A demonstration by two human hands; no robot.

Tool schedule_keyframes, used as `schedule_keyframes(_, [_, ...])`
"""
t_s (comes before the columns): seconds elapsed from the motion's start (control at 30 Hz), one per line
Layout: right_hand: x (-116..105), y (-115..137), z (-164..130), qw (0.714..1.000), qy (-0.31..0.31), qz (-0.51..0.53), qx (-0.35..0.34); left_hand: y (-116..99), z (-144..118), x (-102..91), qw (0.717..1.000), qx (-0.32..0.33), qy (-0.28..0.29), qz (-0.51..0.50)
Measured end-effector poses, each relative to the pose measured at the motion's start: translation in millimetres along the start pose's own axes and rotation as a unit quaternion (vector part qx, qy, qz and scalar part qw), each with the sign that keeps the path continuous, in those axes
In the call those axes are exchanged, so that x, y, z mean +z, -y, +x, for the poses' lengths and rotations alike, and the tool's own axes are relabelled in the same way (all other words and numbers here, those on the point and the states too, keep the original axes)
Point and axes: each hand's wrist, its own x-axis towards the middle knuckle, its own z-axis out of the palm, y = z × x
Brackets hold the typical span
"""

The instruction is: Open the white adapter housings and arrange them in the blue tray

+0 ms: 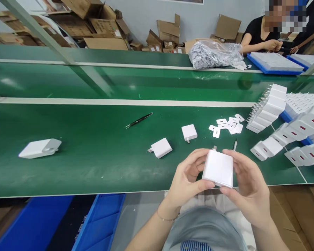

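A white charger (pixel 218 168) with metal prongs at its far end is held up over the bench's front edge. My left hand (pixel 189 176) grips its left side, thumb along the near edge. On the other side my right hand (pixel 247 183) grips it too, thumb at the near right corner. Beyond my hands lie two more white chargers, one (pixel 161 147) with its prongs pointing left and one (pixel 189 132) with its prongs toward me. Small white cover plates (pixel 229 124) are scattered to the right of these. A thin pen-like tool (pixel 235 144) lies just behind my right hand, partly hidden.
Black tweezers (pixel 138 120) rest mid-bench, and another white charger (pixel 39 148) lies far left. Stacked rows of chargers (pixel 267 108) stand at the right. Across the green belt (pixel 157 85) are a plastic bag of small parts (pixel 211 54), blue trays (pixel 277 71) and a seated person (pixel 259 38).
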Motion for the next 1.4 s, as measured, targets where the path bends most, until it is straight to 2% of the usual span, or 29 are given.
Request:
schedule_keyframes(0.07, [2.6, -3.7, -1.4, 1.0, -0.009, -0.008, -0.021, 3.8, -0.8, 7.6, 0.999, -0.011, -0.035, -0.035])
schedule_keyframes(0.13, [4.1, -7.9, -2.1, 0.997, -0.007, -0.042, -0.07, 7.2, -2.5, 15.3, 0.997, -0.026, -0.058, -0.053])
schedule_keyframes(0.27, [2.9, -10.0, 0.6, 0.978, -0.021, -0.118, -0.17, 11.6, -4.7, 24.6, 0.994, -0.046, -0.077, -0.057])
schedule_keyframes(0.43, [1.5, -6.7, 3.0, 0.976, -0.044, -0.13, -0.17, 20.5, -5.4, 26.9, 0.994, -0.067, -0.078, -0.033])
schedule_keyframes(0.53, [-7.4, -10.1, 0.6, 0.981, -0.012, -0.143, -0.128, 25.1, -4.7, 23.1, 0.997, -0.055, -0.042, 0.02])
schedule_keyframes(0.6, [-22.5, -15.1, -0.5, 0.979, 0.015, -0.173, -0.105, 21.7, -0.9, 15.9, 0.993, -0.043, 0.018, 0.11])
schedule_keyframes(0.63, [-32.8, -18.4, -0.3, 0.975, 0.006, -0.199, -0.102, 17.1, 2.7, 10.4, 0.982, -0.031, 0.052, 0.181])
schedule_keyframes(0.67, [-44.8, -22.3, 0.6, 0.966, -0.026, -0.234, -0.103, 10.8, 7.8, 3.3, 0.96, -0.012, 0.079, 0.268])
schedule_keyframes(0.7, [-57.7, -26.9, 2.1, 0.952, -0.081, -0.277, -0.105, 3.2, 14.3, -5.2, 0.926, 0.013, 0.096, 0.365])
schedule_keyframes(0.73, [-71.1, -32.1, 4.2, 0.928, -0.15, -0.324, -0.105, -5.0, 22.1, -15.0, 0.879, 0.044, 0.103, 0.464])
schedule_keyframes(0.8, [-96.1, -43.8, 8.8, 0.866, -0.269, -0.41, -0.093, -19.6, 39.9, -37.0, 0.758, 0.098, 0.11, 0.635])
schedule_keyframes(0.83, [-106.5, -49.9, 10.9, 0.843, -0.293, -0.444, -0.079, -24.7, 48.8, -48.0, 0.696, 0.111, 0.126, 0.698])
schedule_keyframes(0.9, [-120.7, -60.5, 13.4, 0.821, -0.282, -0.494, -0.047, -28.5, 64.3, -66.1, 0.589, 0.104, 0.177, 0.781])
schedule_keyframes(0.93, [-123.8, -64.1, 14.1, 0.814, -0.265, -0.514, -0.042, -27.6, 70.0, -72.2, 0.549, 0.087, 0.198, 0.807])
schedule_keyframes(1.0, [-121.6, -66.3, 16.1, 0.793, -0.242, -0.555, -0.07, -23.5, 76.7, -77.0, 0.496, 0.047, 0.216, 0.839])
schedule_keyframes(1.07, [-108.2, -61.2, 21.9, 0.768, -0.24, -0.579, -0.129, -21.2, 78.3, -73.3, 0.473, 0.022, 0.211, 0.856])
schedule_keyframes(1.13, [-85.4, -51.6, 34.8, 0.77, -0.201, -0.583, -0.16, -24.3, 78.3, -64.2, 0.477, 0.014, 0.208, 0.854])
schedule_keyframes(1.2, [-57.0, -42.8, 55.7, 0.787, -0.08, -0.603, -0.106, -30.8, 80.7, -52.9, 0.495, 0.003, 0.176, 0.851])
schedule_keyframes(1.23, [-42.2, -40.4, 68.4, 0.783, 0.0, -0.62, -0.048, -33.6, 83.6, -47.5, 0.501, -0.01, 0.143, 0.853])
schedule_keyframes(1.27, [-27.9, -39.9, 81.5, 0.766, 0.078, -0.637, 0.021, -35.3, 87.4, -42.6, 0.502, -0.026, 0.105, 0.858])
schedule_keyframes(1.33, [-2.9, -43.5, 106.0, 0.751, 0.139, -0.642, 0.07, -34.4, 96.7, -35.9, 0.498, -0.066, 0.048, 0.863])
schedule_keyframes(1.4, [14.6, -50.1, 123.5, 0.754, 0.153, -0.636, 0.069, -28.9, 105.2, -34.0, 0.503, -0.095, 0.045, 0.858])
